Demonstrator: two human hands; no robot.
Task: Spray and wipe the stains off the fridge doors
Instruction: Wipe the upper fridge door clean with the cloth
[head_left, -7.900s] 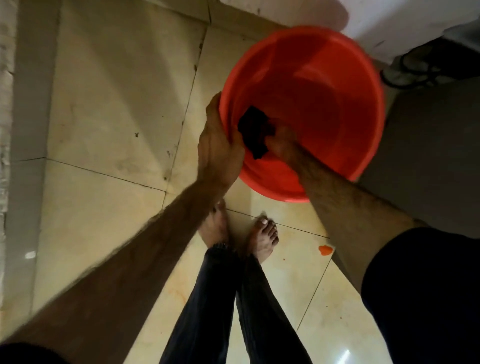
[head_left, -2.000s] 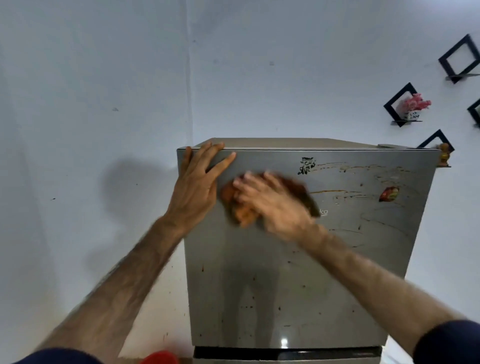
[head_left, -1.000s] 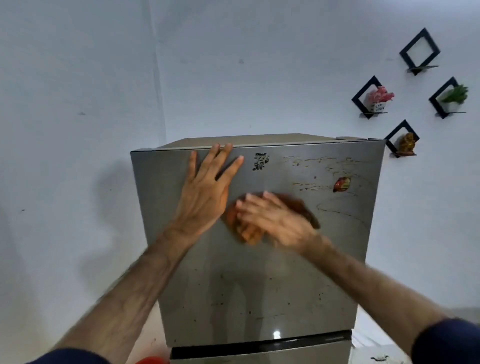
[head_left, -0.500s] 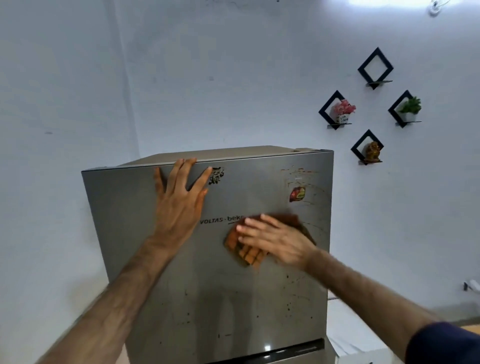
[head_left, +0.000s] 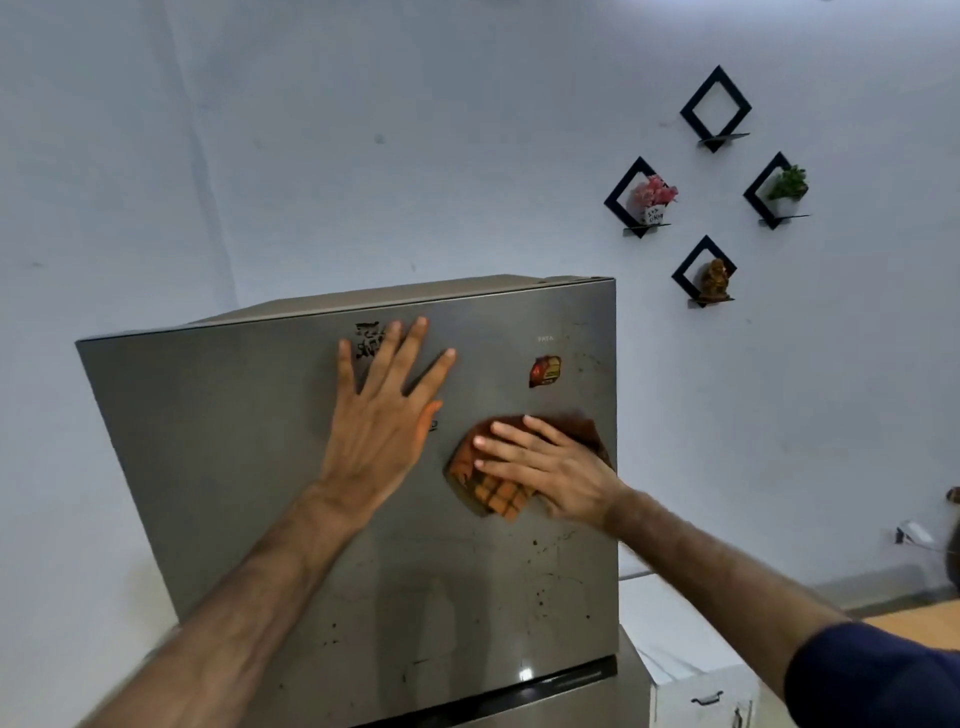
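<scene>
Here, the checked cloth (head_left: 485, 486) lies under the right hand's (head_left: 558, 475) flat, straight fingers (head_left: 511, 434) (left fingers (head_left: 410, 345) spread).

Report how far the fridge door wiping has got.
Done: the upper door looks mostly clean left of the hands. In hand: the right hand presses the orange cloth flat; the left hand braces the door. Left: dark specks lower down.
</scene>
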